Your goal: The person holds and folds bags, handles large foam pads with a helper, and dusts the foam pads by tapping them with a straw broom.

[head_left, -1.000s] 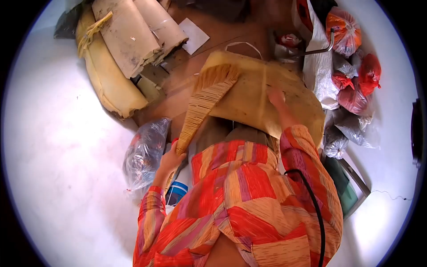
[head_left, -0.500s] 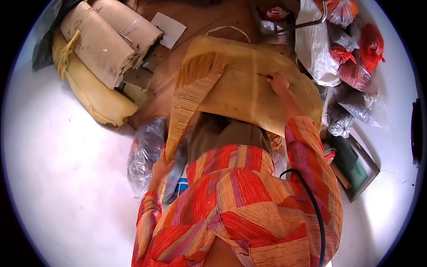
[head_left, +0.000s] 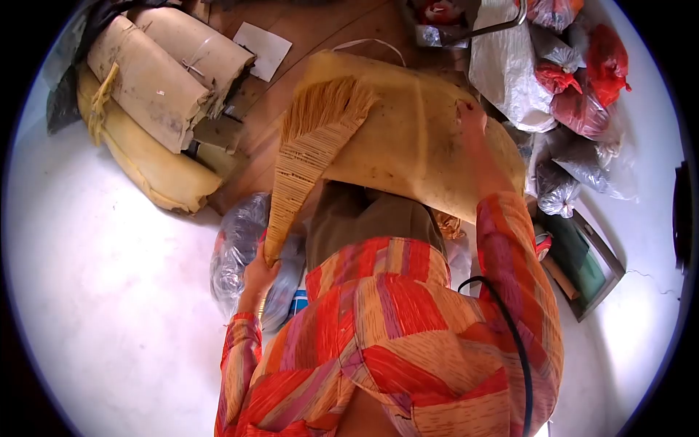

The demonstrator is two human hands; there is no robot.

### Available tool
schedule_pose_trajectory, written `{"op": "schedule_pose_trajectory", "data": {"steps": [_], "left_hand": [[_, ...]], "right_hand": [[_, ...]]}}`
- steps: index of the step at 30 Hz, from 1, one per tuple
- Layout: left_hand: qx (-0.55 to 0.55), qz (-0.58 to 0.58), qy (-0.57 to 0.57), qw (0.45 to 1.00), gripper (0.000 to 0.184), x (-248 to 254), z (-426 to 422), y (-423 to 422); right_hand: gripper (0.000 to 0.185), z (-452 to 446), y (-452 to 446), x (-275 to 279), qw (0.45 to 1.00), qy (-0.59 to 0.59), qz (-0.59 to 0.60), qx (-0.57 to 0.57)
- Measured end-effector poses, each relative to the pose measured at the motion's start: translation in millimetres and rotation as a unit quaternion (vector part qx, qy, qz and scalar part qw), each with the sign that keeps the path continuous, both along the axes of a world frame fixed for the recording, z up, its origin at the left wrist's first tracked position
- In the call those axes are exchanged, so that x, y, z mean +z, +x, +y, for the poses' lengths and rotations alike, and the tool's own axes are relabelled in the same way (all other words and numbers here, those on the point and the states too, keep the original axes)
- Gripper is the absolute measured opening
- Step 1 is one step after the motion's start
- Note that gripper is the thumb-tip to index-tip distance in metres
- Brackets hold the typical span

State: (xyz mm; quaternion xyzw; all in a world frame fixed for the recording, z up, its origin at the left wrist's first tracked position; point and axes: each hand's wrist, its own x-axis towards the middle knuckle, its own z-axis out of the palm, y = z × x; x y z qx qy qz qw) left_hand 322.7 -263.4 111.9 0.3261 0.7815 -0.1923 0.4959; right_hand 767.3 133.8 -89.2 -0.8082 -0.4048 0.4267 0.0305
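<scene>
A straw broom [head_left: 309, 149] with a stitched, fan-shaped head points away from me, its bristles over a yellow-brown sheet [head_left: 408, 138]. My left hand [head_left: 260, 275] is closed around the lower, narrow part of the broom. On the right part of the same sheet is my right hand [head_left: 472, 116], its fingers curled together; anything between them is too small to tell. The sheet lies across the front of my legs, with dark specks and a pale crease down its middle.
Rolled, torn beige sheets [head_left: 149, 80] and a yellow roll [head_left: 156, 175] lie at the left. A clear plastic bag [head_left: 237, 247] is beside my left hand. On the right are a white sack [head_left: 510, 69], red bags [head_left: 606, 65] and a green-paned frame [head_left: 582, 269].
My right hand has moved forward and slightly right over the sheet. My left hand has shifted left with the broom. The view has shifted, so the rolls now appear higher and farther left.
</scene>
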Motion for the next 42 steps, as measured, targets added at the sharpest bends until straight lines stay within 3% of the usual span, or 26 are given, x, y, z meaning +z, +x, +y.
{"op": "schedule_pose_trajectory", "data": {"steps": [4,6,8,9,11,12,13,16,18,19,21,22,23,25,26,27,28,30,31,32,35,36,37,39,42], "left_hand": [[-0.014,0.0,0.002,1.0,0.065,-1,-7,-3],[-0.012,0.0,-0.011,1.0,0.064,-4,-27,-4],[-0.018,-0.007,-0.016,1.0,0.063,-10,-34,-4],[-0.008,0.003,-0.013,1.0,0.061,-10,-36,-3],[-0.02,0.014,-0.025,0.999,0.057,-8,-35,-4],[-0.026,0.013,-0.019,0.999,0.057,-6,-32,-5],[-0.019,0.012,-0.03,0.999,0.057,-2,-30,-7],[-0.011,0.016,-0.018,1.0,0.056,0,-43,-14],[-0.024,0.031,-0.019,0.999,0.055,-2,-49,-15],[-0.028,0.038,-0.036,0.998,0.055,-2,-47,-13],[-0.029,0.041,-0.032,0.998,0.055,-4,-54,-13],[-0.024,0.047,-0.029,0.998,0.055,-5,-59,-13],[-0.019,0.05,-0.053,0.997,0.054,-6,-60,-13],[-0.013,0.055,-0.048,0.997,0.053,-9,-78,-19],[-0.007,0.058,-0.043,0.997,0.053,-12,-84,-22],[-0.005,0.054,-0.047,0.997,0.053,-13,-85,-24],[-0.002,0.058,-0.067,0.996,0.053,-11,-85,-27],[0.005,0.056,-0.092,0.994,0.053,-19,-88,-32],[0.002,0.051,-0.097,0.994,0.053,-21,-92,-38],[0.0,0.045,-0.101,0.994,0.054,-23,-95,-41],[-0.005,0.045,-0.113,0.993,0.052,-24,-84,-41],[-0.011,0.043,-0.112,0.993,0.051,-21,-83,-43],[-0.009,0.051,-0.103,0.993,0.049,-23,-84,-44],[-0.008,0.048,-0.1,0.994,0.05,-24,-77,-45],[-0.003,0.047,-0.1,0.994,0.052,-15,-72,-48]], "right_hand": [[0.029,19,0,-31,0.994,0.031,0.101,0.023],[0.03,23,-29,-10,0.985,-0.041,0.07,0.149],[0.03,15,-41,-36,0.977,-0.06,0.188,0.079],[0.028,8,-42,-62,0.953,0.057,0.23,0.191],[0.025,18,-82,-38,0.924,0.1,0.31,0.202],[0.023,37,-127,13,0.929,0.029,0.355,0.101],[0.023,55,-149,9,0.929,0.093,0.294,0.204],[0.028,106,-225,53,0.946,0.092,0.256,0.179],[0.034,125,-270,41,0.863,0.399,0.14,0.277],[0.036,126,-293,39,0.842,0.454,0.017,0.291],[0.038,132,-298,52,0.807,0.498,-0.109,0.299],[0.036,143,-291,64,0.827,0.356,-0.069,0.43],[0.035,149,-282,72,0.813,0.201,-0.025,0.545],[0.027,151,-236,55,0.783,0.263,-0.036,0.562],[0.022,157,-201,3,0.807,0.334,0.017,0.486],[0.024,146,-168,28,0.86,0.231,-0.067,0.45],[0.025,144,-111,-4,0.813,0.201,-0.16,0.522],[0.03,140,1,-68,0.666,0.153,-0.327,0.653],[0.046,124,56,-78,0.813,0.074,-0.343,0.464],[0.066,108,111,-88,0.9,0.038,-0.363,0.236],[0.097,69,166,3,0.885,-0.224,-0.406,0.047],[0.099,46,261,-34,0.902,-0.26,-0.321,0.13],[0.1,25,289,-20,0.927,-0.333,-0.16,0.064],[0.091,-10,238,43,0.952,-0.266,-0.125,-0.091],[0.088,-20,224,61,0.962,-0.25,-0.057,-0.092]]}}
